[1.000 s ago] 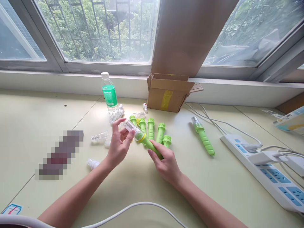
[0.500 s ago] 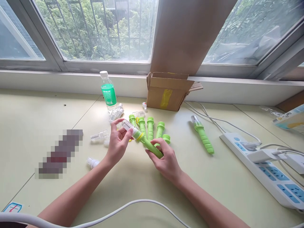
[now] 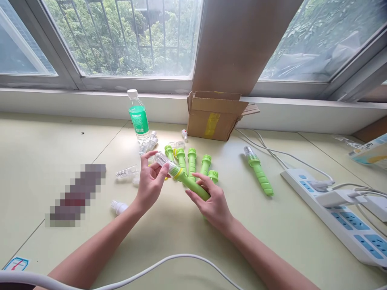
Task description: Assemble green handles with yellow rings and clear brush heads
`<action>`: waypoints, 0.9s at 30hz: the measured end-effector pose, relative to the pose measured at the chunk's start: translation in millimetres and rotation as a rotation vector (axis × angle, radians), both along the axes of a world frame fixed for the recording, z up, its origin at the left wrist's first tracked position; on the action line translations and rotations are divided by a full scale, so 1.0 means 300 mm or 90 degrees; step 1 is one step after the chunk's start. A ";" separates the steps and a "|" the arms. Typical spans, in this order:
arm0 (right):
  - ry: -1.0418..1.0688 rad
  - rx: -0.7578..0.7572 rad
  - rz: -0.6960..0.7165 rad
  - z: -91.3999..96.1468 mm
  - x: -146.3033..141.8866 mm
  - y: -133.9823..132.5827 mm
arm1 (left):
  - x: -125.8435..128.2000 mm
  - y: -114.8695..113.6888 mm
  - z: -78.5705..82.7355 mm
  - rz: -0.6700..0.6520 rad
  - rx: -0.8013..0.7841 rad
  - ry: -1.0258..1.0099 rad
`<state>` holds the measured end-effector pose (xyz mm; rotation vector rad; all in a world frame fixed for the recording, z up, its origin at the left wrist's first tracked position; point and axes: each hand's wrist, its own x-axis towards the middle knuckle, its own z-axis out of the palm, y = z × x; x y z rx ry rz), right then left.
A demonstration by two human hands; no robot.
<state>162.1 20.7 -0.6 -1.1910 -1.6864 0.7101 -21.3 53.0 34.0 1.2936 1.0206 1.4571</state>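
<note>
Around the tilted green tube, fingers curl.

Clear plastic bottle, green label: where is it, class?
In the head view, the bottle stands left of the brown cardboard box, behind clear plastic tubes.

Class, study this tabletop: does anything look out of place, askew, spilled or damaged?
Nothing looks spilled or damaged. Oddest is the dark pixelated patch on the pale yellow table, at left: square blocks hide whatever lies there. The clear-capped green plastic stick in the left hand looks intact where visible.
</note>
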 end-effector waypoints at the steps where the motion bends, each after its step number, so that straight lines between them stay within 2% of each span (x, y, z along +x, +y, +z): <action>1: 0.015 -0.014 -0.001 0.000 -0.001 -0.002 | 0.002 -0.001 0.000 -0.001 0.000 -0.003; 6: 0.030 -0.047 0.011 0.002 -0.002 -0.008 | 0.002 -0.002 0.001 0.002 -0.003 -0.007; 13: -0.044 0.015 0.010 0.016 0.004 0.000 | -0.002 -0.001 0.002 0.016 0.004 0.002; 18: 0.015 -0.008 -0.002 0.012 -0.002 -0.004 | 0.001 -0.007 -0.003 0.001 0.001 -0.005; 23: 0.037 -0.051 0.029 0.008 -0.004 -0.007 | 0.002 -0.007 -0.003 0.000 0.002 -0.004; 27: -0.012 0.012 0.015 0.015 -0.001 0.001 | 0.000 -0.004 0.001 0.013 0.004 -0.001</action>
